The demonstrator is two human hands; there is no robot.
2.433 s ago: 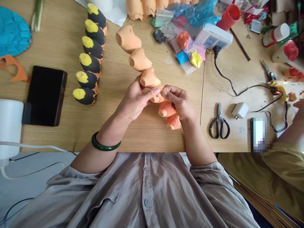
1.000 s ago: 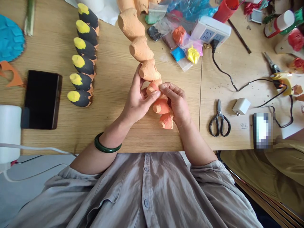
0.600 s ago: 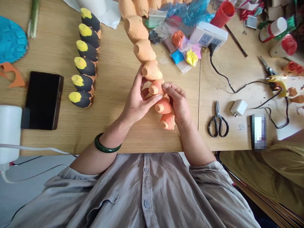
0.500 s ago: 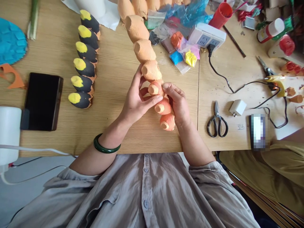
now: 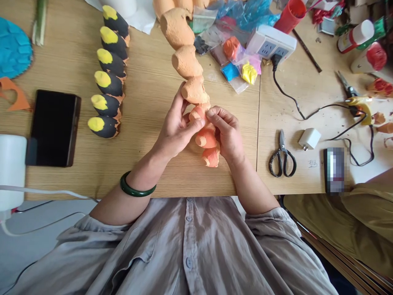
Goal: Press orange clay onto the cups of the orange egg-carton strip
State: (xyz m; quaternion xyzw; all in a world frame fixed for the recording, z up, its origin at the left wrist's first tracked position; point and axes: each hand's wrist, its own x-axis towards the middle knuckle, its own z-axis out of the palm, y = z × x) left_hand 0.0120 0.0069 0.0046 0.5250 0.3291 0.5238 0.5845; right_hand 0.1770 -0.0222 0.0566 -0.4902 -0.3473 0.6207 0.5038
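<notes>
An orange egg carton strip (image 5: 194,90) runs from the upper middle of the table down between my hands. Its cups nearest me bear a redder orange layer around their sides, with paler tips. My left hand (image 5: 178,129), a green bangle on its wrist, grips the strip from the left, thumb across a reddish cup. From the other side my right hand (image 5: 227,129) pinches the strip's right edge with thumb and forefinger; its other fingers are curled. Whether a bit of clay lies under that thumb is hidden. To the left lies another egg carton strip (image 5: 112,82), black with yellow tips.
A black tablet-like device (image 5: 53,128) lies left. Bags of coloured clay (image 5: 235,61) and a white power strip (image 5: 272,43) are beyond my hands. Scissors (image 5: 282,155), a white charger (image 5: 309,139) and a phone (image 5: 334,170) lie right, near another person's sleeve (image 5: 368,205).
The near end of the strip has swung slightly left and tilted in my hands. My left thumb has shifted up and left along it. The view has moved a little.
</notes>
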